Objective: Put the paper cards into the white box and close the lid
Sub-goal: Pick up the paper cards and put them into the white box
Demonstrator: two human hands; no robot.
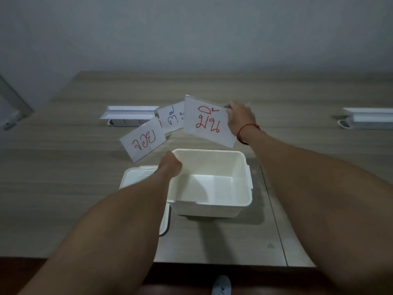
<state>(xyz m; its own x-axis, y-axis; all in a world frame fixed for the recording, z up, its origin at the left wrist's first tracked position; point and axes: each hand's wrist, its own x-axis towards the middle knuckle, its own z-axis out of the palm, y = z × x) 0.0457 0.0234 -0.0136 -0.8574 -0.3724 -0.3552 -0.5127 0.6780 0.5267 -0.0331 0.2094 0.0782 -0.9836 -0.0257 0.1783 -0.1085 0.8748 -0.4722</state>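
An open white box (242, 167) stands on the table in front of me, with nothing inside it. Its white lid (131, 177) lies flat to the left, partly under my left forearm. My left hand (170, 165) grips the lower corner of a white card with red writing (143, 142), raised just left of the box's far rim. My right hand (239, 119) pinches the right edge of a larger card with red writing (207, 122), tilted in the air beyond the box. A third card with dark writing (172, 119) sits between them; I cannot tell whether it rests on the table.
A white cable-tray cover over a power strip (129, 116) lies on the wooden table (63, 188) behind the cards. Another such cover (368, 118) is at the far right. A seam in the tabletop runs right of the box. The table's near edge is below my arms.
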